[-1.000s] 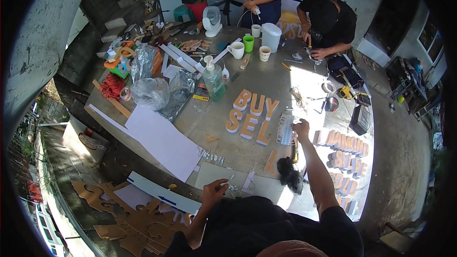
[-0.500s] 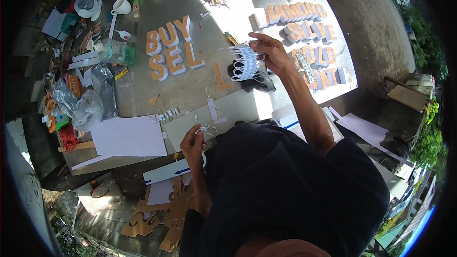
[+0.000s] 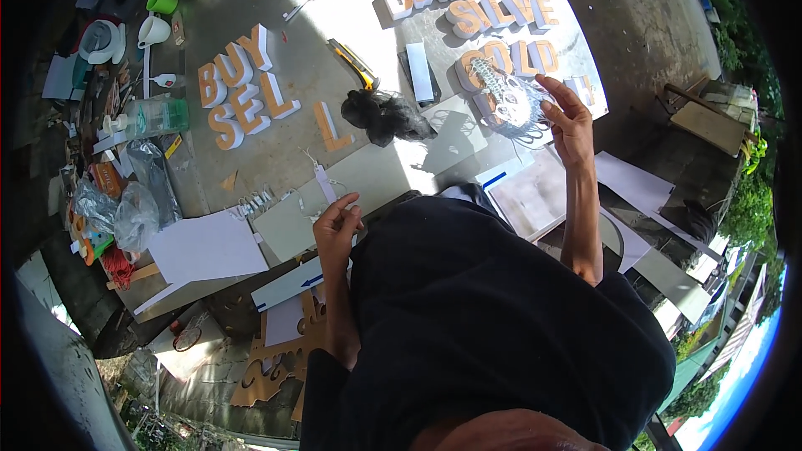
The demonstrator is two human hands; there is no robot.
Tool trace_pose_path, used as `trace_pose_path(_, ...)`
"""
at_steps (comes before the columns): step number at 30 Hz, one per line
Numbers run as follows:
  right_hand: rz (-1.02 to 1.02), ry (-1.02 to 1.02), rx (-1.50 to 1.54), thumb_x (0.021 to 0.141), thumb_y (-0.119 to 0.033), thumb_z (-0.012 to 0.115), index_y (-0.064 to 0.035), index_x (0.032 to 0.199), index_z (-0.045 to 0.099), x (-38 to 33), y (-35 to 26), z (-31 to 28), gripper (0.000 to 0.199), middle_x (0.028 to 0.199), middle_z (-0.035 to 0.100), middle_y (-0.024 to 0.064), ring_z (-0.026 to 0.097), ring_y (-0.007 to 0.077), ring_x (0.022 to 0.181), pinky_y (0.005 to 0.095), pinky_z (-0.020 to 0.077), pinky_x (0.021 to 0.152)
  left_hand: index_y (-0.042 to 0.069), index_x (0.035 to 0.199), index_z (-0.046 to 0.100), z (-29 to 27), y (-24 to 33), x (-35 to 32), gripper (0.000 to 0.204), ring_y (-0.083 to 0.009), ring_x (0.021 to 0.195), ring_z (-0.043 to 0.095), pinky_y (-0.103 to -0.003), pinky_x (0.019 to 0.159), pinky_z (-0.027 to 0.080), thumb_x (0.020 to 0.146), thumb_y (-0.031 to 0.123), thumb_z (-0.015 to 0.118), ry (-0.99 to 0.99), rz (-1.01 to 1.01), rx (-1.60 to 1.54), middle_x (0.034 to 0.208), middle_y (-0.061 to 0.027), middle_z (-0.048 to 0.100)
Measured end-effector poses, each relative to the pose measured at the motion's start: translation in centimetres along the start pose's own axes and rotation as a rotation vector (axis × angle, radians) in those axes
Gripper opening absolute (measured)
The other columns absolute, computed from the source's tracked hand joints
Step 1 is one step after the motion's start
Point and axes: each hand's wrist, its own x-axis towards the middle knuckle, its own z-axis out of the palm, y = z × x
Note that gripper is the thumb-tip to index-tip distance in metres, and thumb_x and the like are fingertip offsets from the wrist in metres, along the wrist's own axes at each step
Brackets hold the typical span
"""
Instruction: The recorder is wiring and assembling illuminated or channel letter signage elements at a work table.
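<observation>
Right hand (image 3: 571,121) gripping wire coil (image 3: 508,100), raised above worktop's far right edge. Left hand (image 3: 336,230) pinching white strip (image 3: 324,184) at near edge. Letters (image 3: 238,88) laid out; one (image 3: 330,125) apart.

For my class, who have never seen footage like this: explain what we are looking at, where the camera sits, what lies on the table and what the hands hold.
There is no machine here. A person wears a wide fisheye camera on the head, looking down, so straight edges bend and the dark shirt fills the bottom. The right hand is raised and holds a small bundle of clear plastic with pale string inside. The left hand pinches a narrow white paper strip at the edge of the grey concrete table. On the table lie orange-faced block letters, a crumpled black mesh net, a yellow utility knife, a green cup, white cups and clear plastic bags.
</observation>
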Motion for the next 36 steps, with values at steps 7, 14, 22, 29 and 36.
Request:
trace_pose_path(7,-0.136,0.156,-0.207,0.089,0.002,0.07,0.0047,0.124,0.063,3.0,-2.4,-8.1,0.036,0.125,0.066,0.0163,0.066,0.014,0.099,0.0272,0.0554,0.088,0.0,0.119,0.069,4.7,0.5,0.5,0.028,-0.0055,0.065,0.054,-0.021,0.062,0.041,0.093,0.009,0.068,-0.114,-0.134,0.066,0.07,0.0003,0.061)
trace_pose_path(14,-0.179,0.112,-0.151,0.089,0.004,0.069,0.0034,0.125,0.064,5.3,-2.1,-10.6,0.036,0.125,0.066,0.0163,0.067,0.0139,0.1,0.0259,0.0558,0.087,0.0,0.121,0.068,7.5,0.5,0.9,0.029,-0.0059,0.067,0.054,-0.021,0.064,0.041,0.093,0.011,0.068,-0.125,-0.184,0.075,0.069,0.0022,0.059)
trace_pose_path(22,-0.146,0.106,-0.139,0.087,0.007,0.067,0.0038,0.126,0.063,6.4,-0.7,-11.3,0.039,0.13,0.064,0.018,0.067,0.0191,0.105,0.0312,0.0553,0.09,0.001,0.122,0.067,9.8,0.3,1.3,0.03,-0.0052,0.067,0.054,-0.02,0.064,0.04,0.094,0.012,0.067,-0.126,-0.228,0.072,0.071,0.0023,0.06)
trace_pose_path(29,-0.001,0.001,-0.46,0.089,0.005,0.063,-0.0014,0.13,0.061,8.0,3.9,-12.1,0.042,0.136,0.06,0.0135,0.067,0.0227,0.108,0.034,0.057,0.089,0.002,0.122,0.068,10.8,0.2,1.8,0.03,-0.0049,0.067,0.054,-0.02,0.064,0.04,0.094,0.014,0.067,-0.143,-0.23,0.067,0.071,0.0024,0.06)
trace_pose_path(36,-0.093,0.105,-0.829,0.084,0.004,0.068,-0.0029,0.129,0.062,8.6,6.8,-12.4,0.046,0.133,0.059,0.0149,0.07,0.024,0.1,0.0348,0.0603,0.083,0.001,0.12,0.068,11.1,-0.1,2.3,0.027,-0.0054,0.067,0.056,-0.02,0.064,0.043,0.094,0.009,0.067,-0.113,-0.257,0.082,0.073,0.0004,0.063)
